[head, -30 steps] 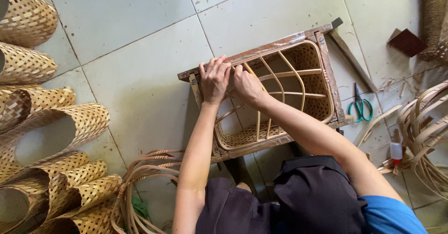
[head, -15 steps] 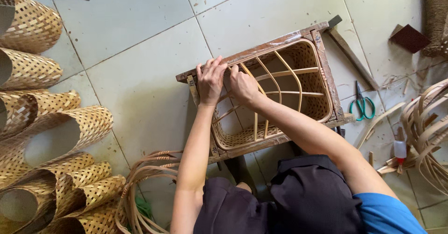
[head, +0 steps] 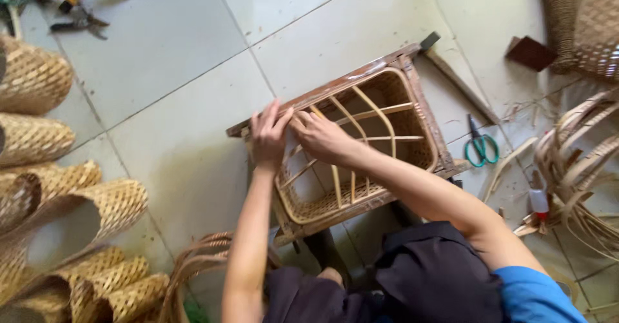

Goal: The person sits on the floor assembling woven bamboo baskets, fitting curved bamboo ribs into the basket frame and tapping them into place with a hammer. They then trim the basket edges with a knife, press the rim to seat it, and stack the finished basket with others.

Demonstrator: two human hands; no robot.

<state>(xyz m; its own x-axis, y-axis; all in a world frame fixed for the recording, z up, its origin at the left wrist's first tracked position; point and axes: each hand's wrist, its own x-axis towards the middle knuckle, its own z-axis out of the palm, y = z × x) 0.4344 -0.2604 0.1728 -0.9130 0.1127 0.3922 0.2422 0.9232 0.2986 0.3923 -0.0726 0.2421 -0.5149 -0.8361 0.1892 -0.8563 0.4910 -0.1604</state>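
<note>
A brown wooden frame (head: 387,62) holds a half-woven rattan basket (head: 361,142) with bare curved ribs, lying on the tiled floor in front of me. My left hand (head: 267,136) presses on the frame's near left corner with its fingers spread. My right hand (head: 319,136) sits right beside it, fingers curled on a rattan rib at the same corner. The two hands touch each other. What the right fingertips pinch is hidden.
Several woven bamboo tubes (head: 58,233) lie piled at the left. Green-handled scissors (head: 480,146) lie right of the frame. Coils of rattan strips (head: 580,175) are at the right, another coil (head: 193,271) by my left knee. Pliers and tools (head: 77,13) rest top left.
The view has shifted slightly. Both hands stay at the frame's left corner, with the fingers shifting only a little on the rattan.
</note>
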